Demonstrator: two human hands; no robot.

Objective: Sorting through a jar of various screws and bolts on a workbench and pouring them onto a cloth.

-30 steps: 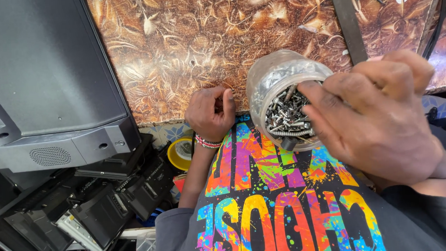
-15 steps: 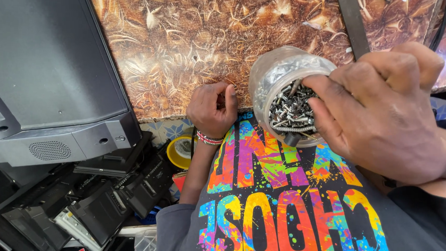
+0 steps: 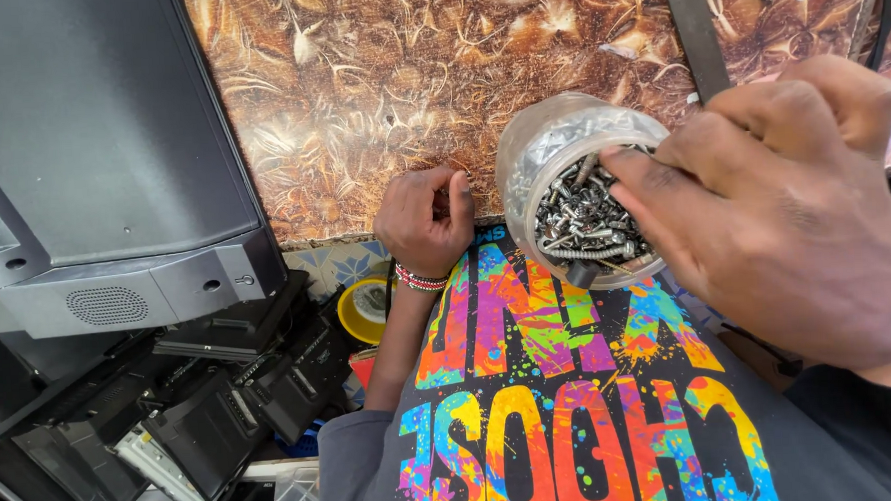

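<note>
Screws and small metal bits [image 3: 586,217] fill a clear round plastic jar [image 3: 552,156] held tilted above the person's lap, and the right hand [image 3: 784,206] has its fingers [image 3: 653,196] dipped over the rim into them, whether pinching one I cannot tell. Just beside the jar, the left hand [image 3: 422,219] is curled into a loose fist against the edge of the brown patterned counter [image 3: 378,83], a beaded bracelet [image 3: 420,279] on its wrist. Farther left lie a yellow tape roll [image 3: 365,309], a grey device casing [image 3: 92,176] and dark stacked parts [image 3: 202,411], below a black shirt with bright multicoloured print [image 3: 562,396].
</note>
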